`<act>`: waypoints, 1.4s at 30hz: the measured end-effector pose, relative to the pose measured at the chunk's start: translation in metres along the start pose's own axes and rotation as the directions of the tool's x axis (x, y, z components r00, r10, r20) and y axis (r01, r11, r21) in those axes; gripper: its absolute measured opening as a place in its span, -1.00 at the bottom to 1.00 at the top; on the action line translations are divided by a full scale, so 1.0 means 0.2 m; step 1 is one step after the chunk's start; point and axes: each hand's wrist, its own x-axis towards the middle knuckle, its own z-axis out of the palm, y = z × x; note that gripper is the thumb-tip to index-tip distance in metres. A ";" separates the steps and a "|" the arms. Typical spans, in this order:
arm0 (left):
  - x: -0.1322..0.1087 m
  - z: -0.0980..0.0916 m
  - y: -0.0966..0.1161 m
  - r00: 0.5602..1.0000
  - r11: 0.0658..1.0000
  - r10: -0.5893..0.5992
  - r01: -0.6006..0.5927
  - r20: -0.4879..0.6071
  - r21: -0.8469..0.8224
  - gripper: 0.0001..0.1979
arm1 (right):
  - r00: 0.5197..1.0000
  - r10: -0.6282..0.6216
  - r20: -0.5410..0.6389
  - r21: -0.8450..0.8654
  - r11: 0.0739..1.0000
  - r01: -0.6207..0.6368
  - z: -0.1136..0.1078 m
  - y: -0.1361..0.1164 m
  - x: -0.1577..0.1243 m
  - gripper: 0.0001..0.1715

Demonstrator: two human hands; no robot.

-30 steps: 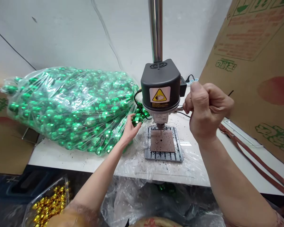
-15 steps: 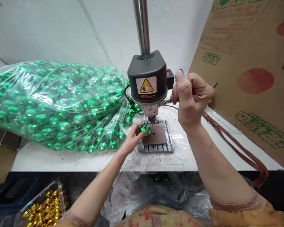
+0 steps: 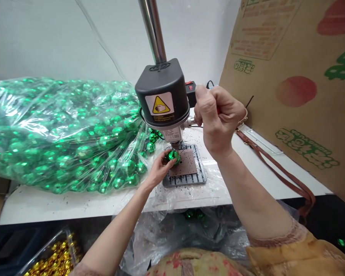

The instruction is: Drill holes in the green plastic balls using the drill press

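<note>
My left hand (image 3: 158,170) pinches a small faceted green ball (image 3: 173,156) and holds it on the brown pad (image 3: 186,163) of a small bench drill (image 3: 162,97), right under the drill bit. My right hand (image 3: 217,117) is closed in a fist around the drill's side lever, which is mostly hidden inside the fist. The pad lies on a grey slotted base plate (image 3: 199,176). The drill head rides on a shiny steel column (image 3: 153,28).
A large clear bag of green balls (image 3: 60,130) lies on the white table (image 3: 54,205) at the left. A cardboard box (image 3: 293,76) stands at the right with a brown strap (image 3: 278,170) beside it. A tray of gold balls (image 3: 50,260) sits below left. Plastic sheet hangs below the table edge.
My left hand took a green ball from the bag's mouth and brought it right onto the pad under the bit. My right hand stays on the lever. The view shifted right.
</note>
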 end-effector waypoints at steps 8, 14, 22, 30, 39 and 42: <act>-0.01 0.04 0.02 1.000 0.999 0.018 -0.018 -0.011 0.038 -0.43 | 1.000 0.016 -0.001 -0.007 1.000 -0.016 0.00 0.00 0.00 -0.29; -0.01 0.07 0.03 0.998 0.998 0.028 -0.024 -0.057 0.057 -0.47 | 1.000 0.010 0.007 -0.008 1.000 -0.010 0.00 -0.01 0.00 -0.34; -0.05 0.16 0.01 0.980 0.970 0.154 -0.126 -0.123 0.209 -0.51 | 0.999 0.045 -0.008 -0.014 0.999 -0.045 0.01 -0.03 0.00 -0.32; -0.06 0.20 -0.03 0.986 0.985 0.135 -0.122 -0.096 0.123 -0.48 | 1.000 0.024 -0.001 -0.037 0.999 -0.024 -0.01 -0.02 -0.01 -0.33; -0.06 0.20 -0.04 0.981 0.981 0.173 -0.163 -0.092 0.107 -0.49 | 0.994 -0.087 -0.069 -0.086 0.993 0.081 -0.05 0.03 -0.17 -0.31; -0.07 0.20 -0.03 0.980 0.981 0.177 -0.169 -0.089 0.096 -0.50 | 0.990 -0.115 -0.082 -0.055 0.992 0.110 -0.04 0.03 -0.18 -0.34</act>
